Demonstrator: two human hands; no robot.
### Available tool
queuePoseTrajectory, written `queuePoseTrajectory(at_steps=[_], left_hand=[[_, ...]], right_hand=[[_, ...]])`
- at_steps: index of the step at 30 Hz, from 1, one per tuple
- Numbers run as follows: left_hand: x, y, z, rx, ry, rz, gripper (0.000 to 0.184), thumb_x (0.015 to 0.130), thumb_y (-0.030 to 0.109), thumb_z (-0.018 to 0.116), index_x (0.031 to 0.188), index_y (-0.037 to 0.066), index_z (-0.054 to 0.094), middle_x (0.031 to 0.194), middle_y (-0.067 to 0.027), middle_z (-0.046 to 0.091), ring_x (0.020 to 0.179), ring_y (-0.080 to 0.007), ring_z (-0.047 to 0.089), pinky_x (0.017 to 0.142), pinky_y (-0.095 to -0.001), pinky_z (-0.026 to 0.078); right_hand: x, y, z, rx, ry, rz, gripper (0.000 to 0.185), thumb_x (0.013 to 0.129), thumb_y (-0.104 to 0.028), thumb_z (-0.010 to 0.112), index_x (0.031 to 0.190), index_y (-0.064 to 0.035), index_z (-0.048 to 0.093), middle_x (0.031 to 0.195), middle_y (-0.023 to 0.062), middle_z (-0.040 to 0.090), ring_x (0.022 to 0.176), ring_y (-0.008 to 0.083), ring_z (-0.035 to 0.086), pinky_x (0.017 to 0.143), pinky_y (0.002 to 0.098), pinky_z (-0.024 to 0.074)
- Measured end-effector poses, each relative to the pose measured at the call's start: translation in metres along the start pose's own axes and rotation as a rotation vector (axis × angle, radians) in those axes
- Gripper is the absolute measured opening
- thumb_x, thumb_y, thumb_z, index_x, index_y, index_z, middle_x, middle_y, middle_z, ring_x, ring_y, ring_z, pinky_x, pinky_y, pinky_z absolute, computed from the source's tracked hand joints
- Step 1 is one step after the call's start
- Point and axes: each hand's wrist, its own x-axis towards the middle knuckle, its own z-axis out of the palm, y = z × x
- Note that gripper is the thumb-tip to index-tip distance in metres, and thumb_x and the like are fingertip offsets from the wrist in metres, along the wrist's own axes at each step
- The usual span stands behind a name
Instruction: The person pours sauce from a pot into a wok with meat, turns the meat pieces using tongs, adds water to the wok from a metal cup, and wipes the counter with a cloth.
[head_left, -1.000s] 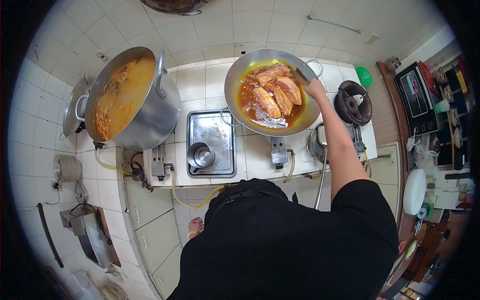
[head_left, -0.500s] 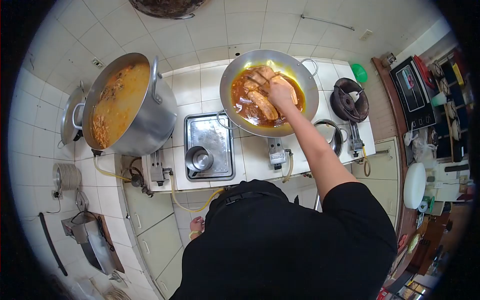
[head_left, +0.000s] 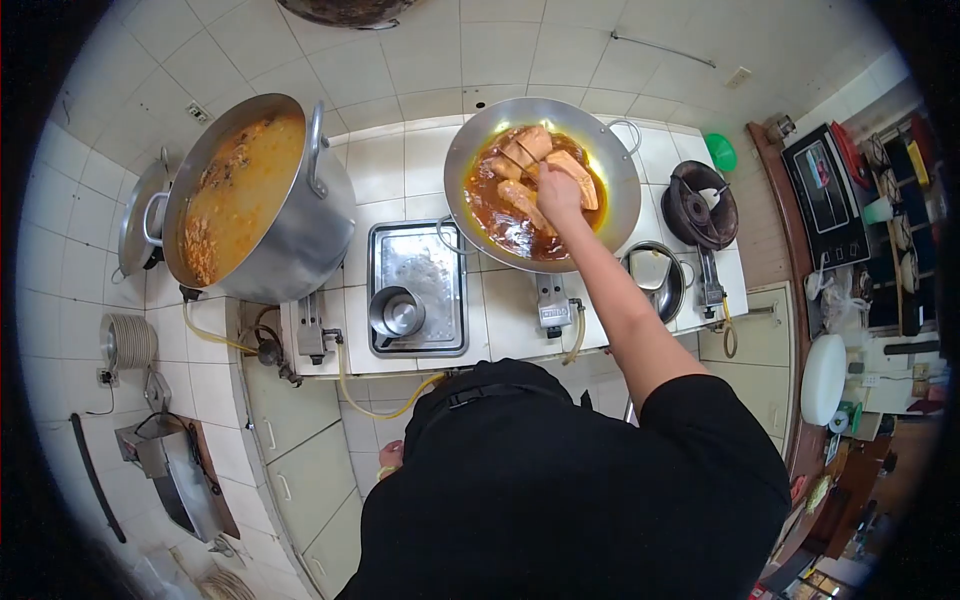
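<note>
A wide metal wok (head_left: pixel 622 205) holds dark reddish-brown sauce with several large chunks of meat (head_left: pixel 520 203) in it. Over its middle, my right hand (head_left: pixel 560 193) is closed around a pair of thin chopsticks (head_left: pixel 517 155), whose far ends reach to the meat at the upper left. Another pale orange chunk lies just right of the fingers. Low beside my body, below the counter edge, my left hand (head_left: pixel 391 454) is partly covered by my black shirt; its fingers are hardly visible and nothing shows in it.
A tall stockpot (head_left: pixel 300 235) of orange broth stands left. Between the pots lies a metal tray (head_left: pixel 440 265) with a small metal pot (head_left: pixel 397 312). Right of the wok are a steel bowl (head_left: pixel 672 290), a dark burner (head_left: pixel 700 208) and a green bowl (head_left: pixel 721 151). A yellow hose (head_left: pixel 400 412) hangs in front.
The meat under the chopsticks has shifted slightly, and more of its pale side shows. My right hand stays over the wok. My left hand is more hidden by my body.
</note>
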Motion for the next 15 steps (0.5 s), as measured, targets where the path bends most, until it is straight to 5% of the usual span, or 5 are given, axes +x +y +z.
queuePoseTrajectory(at_steps=[1,4,8,9,15], left_hand=[[0.007,-0.022,0.003,0.021,0.019,0.072,0.022,0.083,0.014,0.062,0.101,0.002,0.061,0.075,-0.0088,0.063,0.065,-0.0174,0.061,0.056,-0.0301,0.049],[-0.006,0.026,-0.010,-0.482,-0.043,-0.229,0.022,0.084,0.012,0.061,0.103,0.001,0.060,0.077,-0.0095,0.063,0.063,-0.0183,0.062,0.053,-0.0296,0.049],[-0.001,0.063,-0.020,-0.417,0.085,-0.342,0.024,0.084,0.010,0.059,0.106,0.001,0.057,0.079,-0.0101,0.062,0.058,-0.0180,0.061,0.048,-0.0283,0.049],[0.003,0.056,-0.020,-0.475,0.089,-0.337,0.025,0.084,0.010,0.059,0.107,0.001,0.056,0.080,-0.0101,0.062,0.056,-0.0177,0.061,0.047,-0.0279,0.048],[0.007,0.014,-0.001,-0.461,-0.073,-0.231,0.021,0.082,0.013,0.061,0.101,0.003,0.062,0.071,-0.0064,0.062,0.054,-0.0134,0.057,0.046,-0.0258,0.045]], right_hand=[[0.008,0.001,0.009,0.009,0.023,-0.005,0.033,0.078,-0.009,0.049,0.109,0.0011,0.053,0.073,0.0187,0.063,0.069,0.0327,0.063,0.060,0.0415,0.0507],[0.010,0.001,0.015,0.025,0.024,0.011,0.033,0.079,-0.009,0.049,0.110,0.0014,0.052,0.072,0.0192,0.062,0.069,0.0333,0.063,0.060,0.0422,0.0503],[-0.020,-0.017,-0.030,0.097,0.027,0.140,0.036,0.078,-0.011,0.050,0.112,-0.0002,0.051,0.073,0.0192,0.062,0.070,0.0338,0.063,0.062,0.0430,0.0503],[-0.028,-0.010,-0.017,0.093,0.248,0.074,0.038,0.077,-0.011,0.051,0.114,-0.0028,0.050,0.075,0.0187,0.063,0.072,0.0345,0.063,0.062,0.0432,0.0507],[-0.020,-0.021,-0.008,0.026,-0.033,0.149,0.049,0.076,-0.009,0.052,0.124,-0.0046,0.046,0.078,0.0173,0.064,0.072,0.0327,0.064,0.061,0.0419,0.0517]])
